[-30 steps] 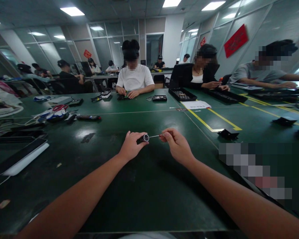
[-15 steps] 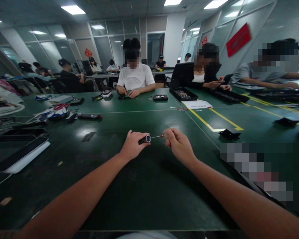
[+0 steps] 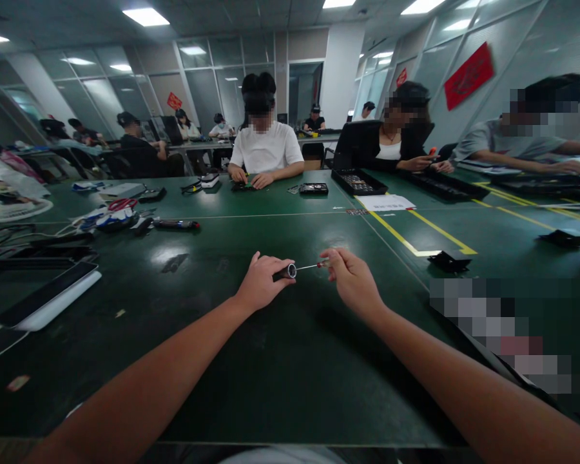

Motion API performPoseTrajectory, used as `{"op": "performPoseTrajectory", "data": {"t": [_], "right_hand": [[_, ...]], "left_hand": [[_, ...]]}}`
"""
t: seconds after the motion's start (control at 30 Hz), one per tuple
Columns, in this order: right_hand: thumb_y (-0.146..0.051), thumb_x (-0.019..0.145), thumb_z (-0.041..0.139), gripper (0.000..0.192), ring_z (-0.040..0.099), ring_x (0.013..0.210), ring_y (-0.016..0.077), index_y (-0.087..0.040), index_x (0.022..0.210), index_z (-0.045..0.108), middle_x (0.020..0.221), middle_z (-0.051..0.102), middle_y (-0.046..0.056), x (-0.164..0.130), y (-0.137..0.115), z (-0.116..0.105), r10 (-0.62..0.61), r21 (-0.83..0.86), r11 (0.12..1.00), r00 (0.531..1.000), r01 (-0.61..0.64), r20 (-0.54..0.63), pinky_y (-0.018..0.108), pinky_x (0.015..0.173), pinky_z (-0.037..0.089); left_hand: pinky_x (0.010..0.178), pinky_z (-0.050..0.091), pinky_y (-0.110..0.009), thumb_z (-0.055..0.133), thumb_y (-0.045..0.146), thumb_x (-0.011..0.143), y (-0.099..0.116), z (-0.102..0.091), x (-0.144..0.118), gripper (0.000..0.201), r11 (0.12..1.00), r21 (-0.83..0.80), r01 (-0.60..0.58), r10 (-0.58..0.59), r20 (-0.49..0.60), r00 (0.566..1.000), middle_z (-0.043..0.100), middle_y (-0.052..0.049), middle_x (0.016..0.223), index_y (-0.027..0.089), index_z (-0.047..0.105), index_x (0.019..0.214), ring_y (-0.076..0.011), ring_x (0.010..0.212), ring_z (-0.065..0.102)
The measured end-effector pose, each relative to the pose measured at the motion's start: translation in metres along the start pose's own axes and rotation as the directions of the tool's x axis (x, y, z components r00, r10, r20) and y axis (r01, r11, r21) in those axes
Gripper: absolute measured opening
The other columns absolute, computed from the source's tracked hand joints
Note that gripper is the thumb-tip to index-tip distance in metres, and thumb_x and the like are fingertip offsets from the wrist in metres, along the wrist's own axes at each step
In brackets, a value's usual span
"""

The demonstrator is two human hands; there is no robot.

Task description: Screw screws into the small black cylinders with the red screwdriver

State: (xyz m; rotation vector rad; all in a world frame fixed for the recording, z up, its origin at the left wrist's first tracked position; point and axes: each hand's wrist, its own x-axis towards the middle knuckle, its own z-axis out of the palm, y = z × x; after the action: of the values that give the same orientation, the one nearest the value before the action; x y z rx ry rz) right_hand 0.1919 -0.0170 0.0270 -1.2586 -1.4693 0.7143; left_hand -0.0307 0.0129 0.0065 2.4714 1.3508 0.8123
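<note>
My left hand (image 3: 262, 281) is closed around a small dark cylinder with a silver-rimmed open end (image 3: 290, 271), which faces right. Pinched in my right hand (image 3: 352, 276) is a slim screwdriver (image 3: 321, 264) with a reddish handle and a thin metal shaft. The shaft points left, and its tip is at the cylinder's rim; whether it reaches inside I cannot tell. Both hands are held over the green tabletop (image 3: 270, 367). Fingers hide most of the cylinder's body and the screwdriver's handle.
A white-and-black device (image 3: 53, 296) with a cable lies at left. Behind it are red-handled scissors (image 3: 122, 204) and a dark pen-like tool (image 3: 176, 224). Black parts (image 3: 449, 260) lie at right. Across the table, a person in a white shirt (image 3: 265, 151) works near black trays (image 3: 358, 182).
The whole view has shifted slightly, so everything sits a little further right. Both hands keep their holds, and the screwdriver stays at the cylinder's end.
</note>
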Motion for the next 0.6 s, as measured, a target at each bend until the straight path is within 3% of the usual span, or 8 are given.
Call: {"op": "performPoseTrajectory", "data": {"t": [0.1, 0.23, 0.33, 0.4, 0.6], "right_hand": [[-0.047, 0.089, 0.057, 0.028, 0.059, 0.069, 0.0173, -0.022, 0.101, 0.063, 0.082, 0.065, 0.002, 0.001, 0.002, 0.003, 0.035, 0.158, 0.987, 0.999, -0.03, -0.027, 0.034, 0.069, 0.05], [-0.048, 0.084, 0.066, 0.027, 0.06, 0.074, 0.0172, -0.021, 0.089, 0.065, 0.079, 0.064, 0.002, 0.005, 0.01, 0.008, 0.164, 0.397, 0.906, 0.986, -0.146, -0.011, 0.035, 0.075, 0.053], [-0.046, 0.083, 0.067, 0.026, 0.054, 0.061, 0.0158, -0.021, 0.079, 0.063, 0.067, 0.058, 0.001, 0.011, 0.018, 0.007, 0.387, 0.567, 0.746, 0.921, -0.348, 0.056, 0.034, 0.063, 0.054], [-0.044, 0.084, 0.066, 0.027, 0.048, 0.053, 0.0137, -0.022, 0.07, 0.059, 0.062, 0.052, 0.0, 0.015, 0.022, 0.004, 0.467, 0.583, 0.702, 0.882, -0.409, 0.058, 0.032, 0.057, 0.052], [-0.047, 0.083, 0.067, 0.026, 0.056, 0.064, 0.0156, -0.022, 0.077, 0.063, 0.071, 0.06, 0.002, 0.014, 0.02, 0.004, 0.335, 0.526, 0.806, 0.942, -0.27, -0.03, 0.031, 0.062, 0.054]], "left_hand": [[0.12, 0.02, -0.061, 0.071, 0.035, 0.089, 0.002, -0.001, 0.001, 0.038, 1.0, 0.023, 0.017, -0.017, -0.006, 1.0, 0.071, -0.003, 0.117, 0.029, 0.066, 0.126, -0.0253, 0.114, 0.061], [0.118, 0.024, -0.06, 0.069, 0.032, 0.09, 0.005, -0.002, 0.002, 0.035, 1.0, 0.027, -0.004, 0.004, 0.001, 1.0, 0.071, -0.004, 0.116, 0.028, 0.067, 0.125, -0.0256, 0.114, 0.06], [0.116, 0.029, -0.055, 0.068, 0.031, 0.091, 0.003, -0.003, 0.004, 0.035, 0.997, 0.046, -0.063, 0.064, -0.015, 0.998, 0.07, -0.005, 0.116, 0.027, 0.066, 0.126, -0.0246, 0.113, 0.06], [0.113, 0.033, -0.054, 0.068, 0.031, 0.091, 0.0, -0.003, 0.005, 0.034, 0.997, 0.066, -0.043, 0.045, -0.017, 0.999, 0.07, -0.005, 0.114, 0.026, 0.066, 0.125, -0.0247, 0.11, 0.06], [0.111, 0.034, -0.054, 0.07, 0.033, 0.09, -0.004, -0.002, 0.004, 0.038, 0.999, 0.047, -0.002, 0.002, -0.002, 1.0, 0.07, -0.004, 0.112, 0.027, 0.065, 0.126, -0.0245, 0.108, 0.06]]}}
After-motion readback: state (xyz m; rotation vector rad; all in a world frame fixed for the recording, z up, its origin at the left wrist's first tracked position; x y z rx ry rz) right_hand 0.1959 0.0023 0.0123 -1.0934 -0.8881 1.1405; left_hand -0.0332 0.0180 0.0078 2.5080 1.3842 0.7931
